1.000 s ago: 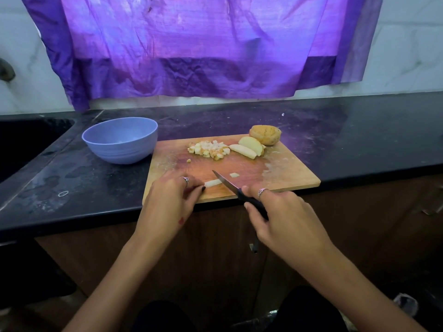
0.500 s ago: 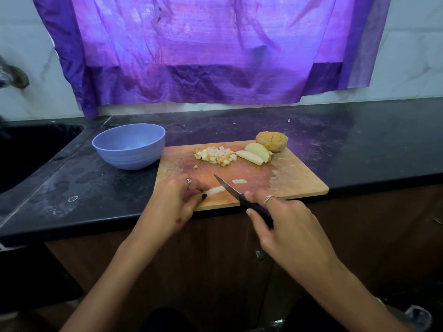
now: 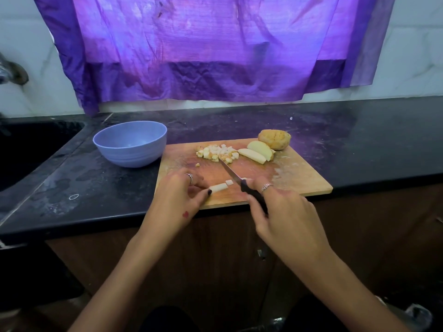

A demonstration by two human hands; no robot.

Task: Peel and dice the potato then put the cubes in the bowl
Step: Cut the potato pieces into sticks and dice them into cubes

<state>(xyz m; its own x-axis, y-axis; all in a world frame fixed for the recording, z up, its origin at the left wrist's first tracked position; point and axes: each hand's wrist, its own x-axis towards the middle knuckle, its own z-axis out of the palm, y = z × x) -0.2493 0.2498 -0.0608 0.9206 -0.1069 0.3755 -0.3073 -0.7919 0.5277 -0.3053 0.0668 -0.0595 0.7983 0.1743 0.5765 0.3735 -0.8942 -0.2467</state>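
On the wooden cutting board (image 3: 299,178) my left hand (image 3: 179,195) pinches a pale potato stick (image 3: 218,186) near the front edge. One cut cube (image 3: 229,182) lies just off the stick's right end. My right hand (image 3: 285,212) grips the black handle of a knife (image 3: 231,174), whose blade points up-left toward a pile of diced cubes (image 3: 217,153). Two peeled wedges (image 3: 257,152) and a larger potato piece with skin (image 3: 274,139) sit at the board's far right. The light blue bowl (image 3: 130,147) stands left of the board; I see nothing in it.
The board lies on a black counter (image 3: 359,144) whose front edge runs just under my hands. A dark sink (image 3: 31,149) and a tap (image 3: 12,73) are at the far left. A purple cloth (image 3: 203,49) hangs on the back wall.
The knife has come off the stick and its tip now reaches toward the diced pile. A fresh cube lies at the stick's end. The left hand still holds the stick.
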